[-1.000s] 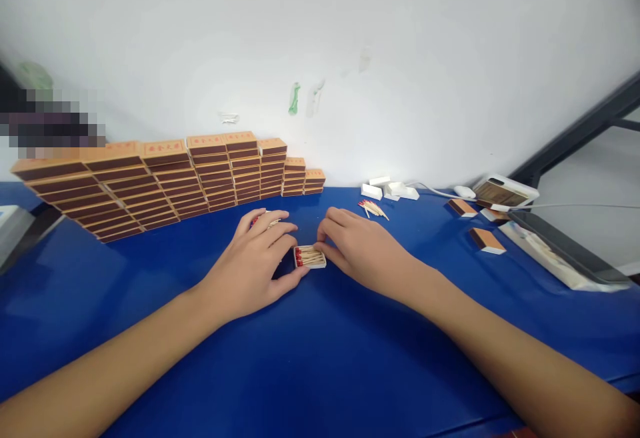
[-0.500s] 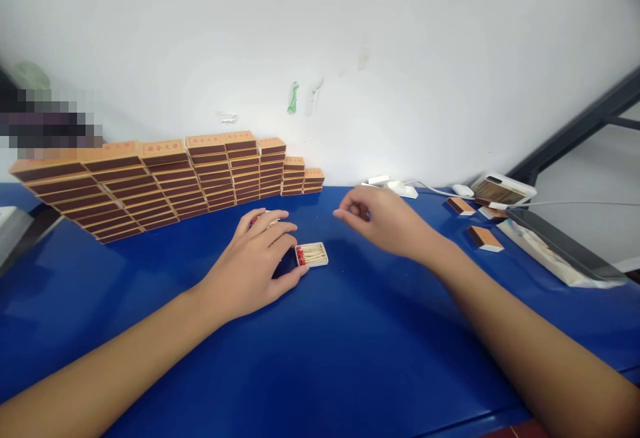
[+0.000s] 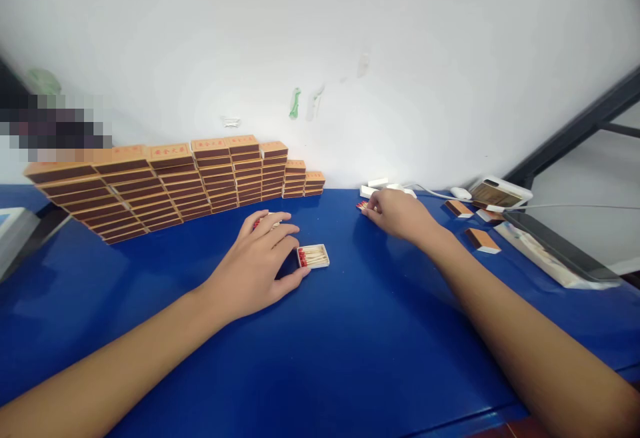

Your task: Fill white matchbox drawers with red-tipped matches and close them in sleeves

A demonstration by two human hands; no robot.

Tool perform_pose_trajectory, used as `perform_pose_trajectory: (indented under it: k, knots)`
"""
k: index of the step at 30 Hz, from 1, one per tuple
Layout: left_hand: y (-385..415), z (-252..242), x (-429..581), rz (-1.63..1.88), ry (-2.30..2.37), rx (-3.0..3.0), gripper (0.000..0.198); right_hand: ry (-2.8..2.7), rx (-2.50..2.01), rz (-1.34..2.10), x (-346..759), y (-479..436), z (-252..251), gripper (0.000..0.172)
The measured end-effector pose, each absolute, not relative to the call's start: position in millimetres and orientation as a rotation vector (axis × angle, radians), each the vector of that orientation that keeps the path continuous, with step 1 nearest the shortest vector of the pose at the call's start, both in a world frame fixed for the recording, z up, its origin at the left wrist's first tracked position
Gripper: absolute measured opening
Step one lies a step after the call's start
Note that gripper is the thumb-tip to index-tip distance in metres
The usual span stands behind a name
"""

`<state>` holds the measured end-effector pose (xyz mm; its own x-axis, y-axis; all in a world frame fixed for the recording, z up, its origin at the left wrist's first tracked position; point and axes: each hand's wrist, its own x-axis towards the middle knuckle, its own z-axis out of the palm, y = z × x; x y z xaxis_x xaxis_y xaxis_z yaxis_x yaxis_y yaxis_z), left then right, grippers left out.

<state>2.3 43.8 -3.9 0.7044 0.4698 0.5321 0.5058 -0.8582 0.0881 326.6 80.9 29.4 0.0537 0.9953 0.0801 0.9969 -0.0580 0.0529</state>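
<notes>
An open matchbox tray (image 3: 315, 257) filled with red-tipped matches lies on the blue table. My left hand (image 3: 253, 261) rests beside its left end, fingers spread and curved, with the thumb touching the near corner. Under the far fingertips of that hand more matches (image 3: 269, 223) show in part; whether they sit in a tray is hidden. Farther back and to the right, my right hand (image 3: 397, 213) is low at the table, thumb and forefinger closed at a small bunch of red-headed matches (image 3: 361, 205).
Stacked matchboxes (image 3: 185, 185) form a stepped wall along the back left. White trays (image 3: 377, 188) lie behind my right hand. At right are loose matchboxes (image 3: 483, 240), a white power bank (image 3: 503, 193) with a cable, and a dark phone-like slab (image 3: 565, 248) on a pouch.
My right hand has moved back, right and down, from above the table near the tray to the matches by the white trays. My left hand has stayed in place.
</notes>
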Motion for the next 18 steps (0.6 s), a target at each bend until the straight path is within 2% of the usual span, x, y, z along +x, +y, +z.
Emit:
perform_pose_trajectory:
  k: [18]
  knots:
    - [43.6,-3.5,2.6,-0.847,-0.812,-2.846,0.027,-2.288,-2.13,-0.25,331.6,83.4,26.3,0.021]
